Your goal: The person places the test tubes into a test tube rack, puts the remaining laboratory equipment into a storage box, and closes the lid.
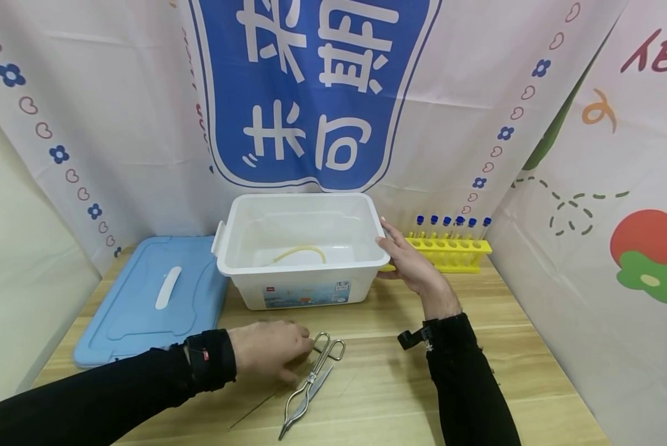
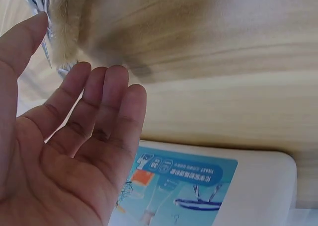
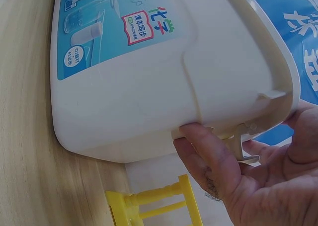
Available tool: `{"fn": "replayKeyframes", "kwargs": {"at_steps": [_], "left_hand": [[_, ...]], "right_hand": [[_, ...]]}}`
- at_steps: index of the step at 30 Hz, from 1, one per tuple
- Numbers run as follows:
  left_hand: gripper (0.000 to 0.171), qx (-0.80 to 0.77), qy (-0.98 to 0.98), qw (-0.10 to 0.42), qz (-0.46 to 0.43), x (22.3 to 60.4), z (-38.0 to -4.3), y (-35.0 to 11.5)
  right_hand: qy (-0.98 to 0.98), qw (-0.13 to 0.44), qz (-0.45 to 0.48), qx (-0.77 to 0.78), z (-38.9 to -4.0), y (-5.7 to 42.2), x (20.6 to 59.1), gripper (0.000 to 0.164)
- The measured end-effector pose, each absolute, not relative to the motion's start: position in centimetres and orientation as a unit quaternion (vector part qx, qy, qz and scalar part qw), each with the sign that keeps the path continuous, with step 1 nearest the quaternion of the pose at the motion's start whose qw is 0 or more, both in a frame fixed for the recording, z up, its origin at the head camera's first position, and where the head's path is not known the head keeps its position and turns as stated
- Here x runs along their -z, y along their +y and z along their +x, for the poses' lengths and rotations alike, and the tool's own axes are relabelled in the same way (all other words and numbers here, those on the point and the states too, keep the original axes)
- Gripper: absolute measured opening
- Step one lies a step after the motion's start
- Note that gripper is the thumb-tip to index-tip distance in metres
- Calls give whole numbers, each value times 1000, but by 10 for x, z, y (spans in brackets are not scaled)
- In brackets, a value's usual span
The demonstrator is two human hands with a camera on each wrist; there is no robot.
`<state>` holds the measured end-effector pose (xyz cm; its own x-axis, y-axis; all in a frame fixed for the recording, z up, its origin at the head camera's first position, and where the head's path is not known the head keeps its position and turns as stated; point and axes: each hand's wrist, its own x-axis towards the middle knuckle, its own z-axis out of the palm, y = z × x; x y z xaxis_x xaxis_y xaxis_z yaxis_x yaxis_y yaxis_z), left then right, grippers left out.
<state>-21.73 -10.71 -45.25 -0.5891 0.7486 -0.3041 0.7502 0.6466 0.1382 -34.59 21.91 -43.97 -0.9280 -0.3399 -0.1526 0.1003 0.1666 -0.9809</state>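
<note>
Over the wooden table, my left hand (image 1: pixel 272 350) has its fingers loosely bent and apart from the thumb. Beyond its fingertips lies a test tube brush (image 2: pixel 65 22) with brown bristles; the thin wire (image 1: pixel 250 412) shows below the hand in the head view. Metal crucible tongs (image 1: pixel 313 376) lie just right of this hand, over a flat pointed metal tool (image 1: pixel 321 381). My right hand (image 1: pixel 417 263) grips the right end of a white plastic box (image 1: pixel 305 286), thumb at the rim and fingers under its side clip. Inside the box is a yellowish rubber tube (image 1: pixel 300 249).
A blue lid (image 1: pixel 149 303) with a white handle lies left of the box. Behind the right hand stands a yellow test tube rack (image 1: pixel 450 254) holding several blue-capped tubes. Printed cloth (image 1: pixel 144 124) hangs behind the table, and a wall panel (image 1: pixel 562 310) rises at the right.
</note>
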Motion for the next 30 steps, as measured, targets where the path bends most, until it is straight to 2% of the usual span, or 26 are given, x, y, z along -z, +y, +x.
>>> {"fn": "replayKeyframes", "kwargs": {"at_steps": [4, 15, 30], "left_hand": [[39, 0, 895, 175, 411, 455, -217, -106], [27, -23, 899, 175, 402, 457, -223, -110], [33, -71, 895, 149, 413, 460, -231, -115]], "right_hand": [[744, 172, -80, 641, -346, 219, 439, 74], [742, 173, -79, 643, -346, 219, 440, 73], [745, 171, -77, 640, -347, 219, 440, 74]]}}
